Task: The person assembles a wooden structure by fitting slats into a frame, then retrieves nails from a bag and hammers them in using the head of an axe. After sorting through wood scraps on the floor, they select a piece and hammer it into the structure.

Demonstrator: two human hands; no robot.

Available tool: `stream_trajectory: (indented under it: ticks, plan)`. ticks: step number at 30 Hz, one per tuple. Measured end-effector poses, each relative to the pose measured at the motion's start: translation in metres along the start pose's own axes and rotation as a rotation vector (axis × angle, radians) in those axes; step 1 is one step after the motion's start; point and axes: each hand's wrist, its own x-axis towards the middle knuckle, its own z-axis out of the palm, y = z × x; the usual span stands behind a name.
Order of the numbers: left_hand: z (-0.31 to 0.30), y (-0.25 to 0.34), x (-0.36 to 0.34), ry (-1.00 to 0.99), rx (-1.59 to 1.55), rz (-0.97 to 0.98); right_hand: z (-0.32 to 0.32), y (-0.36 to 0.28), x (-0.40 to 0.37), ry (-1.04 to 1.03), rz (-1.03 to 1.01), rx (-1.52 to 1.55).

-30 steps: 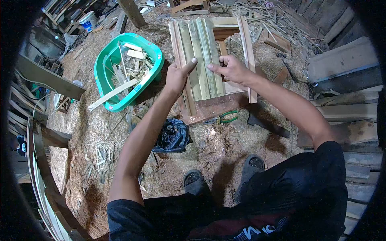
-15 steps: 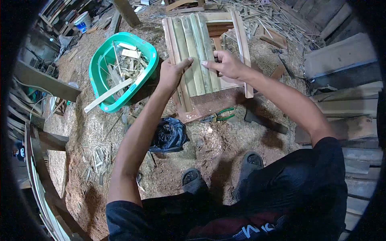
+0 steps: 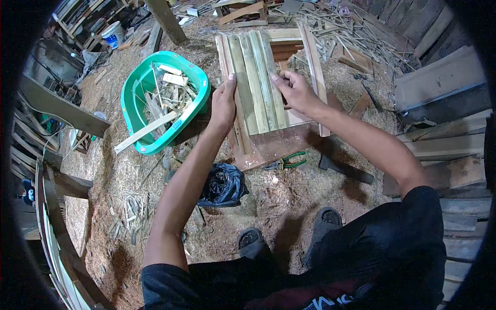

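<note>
Several pale wooden slats [image 3: 257, 82] lie side by side across a wooden frame [image 3: 314, 72]. The frame has an opening on its right side. My left hand [image 3: 223, 107] is closed at the left edge of the slats, thumb upward along the edge; its other fingers are mostly hidden. My right hand [image 3: 299, 94] grips the right edge of the rightmost slat, thumb on top and fingers curled by the opening. Under the frame is a reddish wooden board [image 3: 279, 144].
A green tub [image 3: 126, 108] of wood scraps stands to the left. A black plastic bag [image 3: 225, 186], pliers [image 3: 292, 161] and a hammer [image 3: 343, 168] lie nearer my feet. Stacked boards [image 3: 442, 137] line the right. Shavings cover the floor [image 3: 279, 199].
My left thumb has shifted from the top of the slats to their left edge. My right hand stays at the right edge. The whole scene sits slightly lower in view.
</note>
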Motion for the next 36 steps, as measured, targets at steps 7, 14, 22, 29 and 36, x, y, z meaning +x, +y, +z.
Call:
stream_trajectory:
  ticks: [7,14,22,29,36]
  plan:
    - [0.003,0.002,0.004,0.007,0.023,0.11,0.001,0.003,0.006,0.066,-0.162,-0.159]
    - [0.002,0.006,0.006,0.095,0.081,0.105,0.003,0.011,0.013,0.142,-0.24,-0.224]
    - [-0.009,-0.009,0.032,0.064,0.152,0.212,0.006,0.006,0.021,0.235,-0.267,-0.363]
    - [-0.013,-0.012,0.039,0.1,0.196,-0.013,0.0,0.02,0.052,0.235,-0.373,-0.485]
    - [-0.011,-0.006,0.032,0.137,0.31,-0.059,0.0,0.019,0.079,0.223,-0.434,-0.635]
